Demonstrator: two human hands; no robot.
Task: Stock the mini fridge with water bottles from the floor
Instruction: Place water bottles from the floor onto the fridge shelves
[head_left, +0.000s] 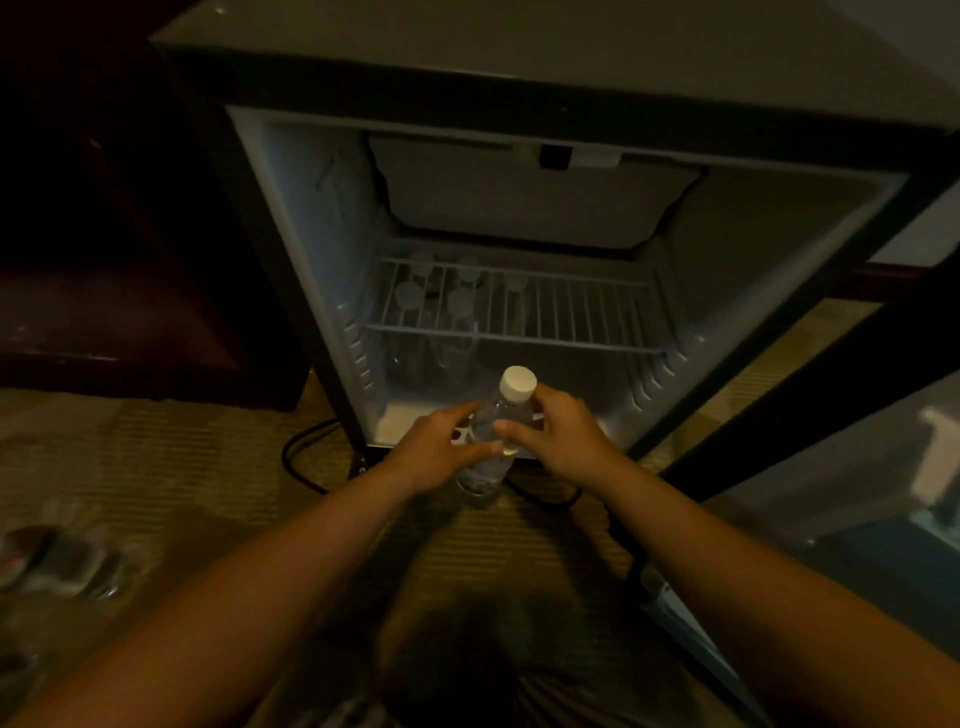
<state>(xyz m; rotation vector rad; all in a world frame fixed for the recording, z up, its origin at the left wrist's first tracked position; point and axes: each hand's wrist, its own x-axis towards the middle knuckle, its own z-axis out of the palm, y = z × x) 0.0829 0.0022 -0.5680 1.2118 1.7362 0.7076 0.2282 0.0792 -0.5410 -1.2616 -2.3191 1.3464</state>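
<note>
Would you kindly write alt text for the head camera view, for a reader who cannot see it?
Both hands, left hand and right hand, hold a clear water bottle with a white cap upright before the open mini fridge. Several bottles already stand at its left under the wire shelf; blurred bottles on the carpet lie at far left.

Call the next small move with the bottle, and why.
Probably push the bottle forward and set it upright on the fridge floor, right of the bottles already under the shelf. Left hand and right hand hold it at the opening, and that side looks free.
</note>
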